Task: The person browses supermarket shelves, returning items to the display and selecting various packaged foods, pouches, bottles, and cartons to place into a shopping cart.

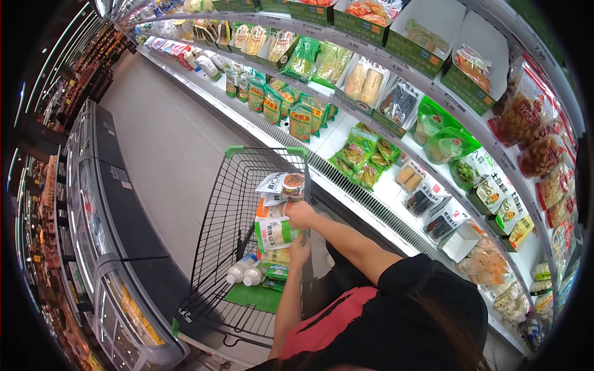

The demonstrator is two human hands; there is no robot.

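Both my hands are over a black wire shopping cart with green corner trim. My left hand is closed at the right edge of a green and white noodle packet. Just above it, my right hand curls its fingers at the packet's upper edge; its fingertips are partly hidden. A white packet with a bowl picture leans beyond my right hand, beside an orange and white packet. Lower in the cart lie two white-capped bottles and several green packets.
A lit chilled shelf with several tiers of packaged food runs along the right. Long freezer cabinets line the left side. A grey tiled aisle stretches ahead between them.
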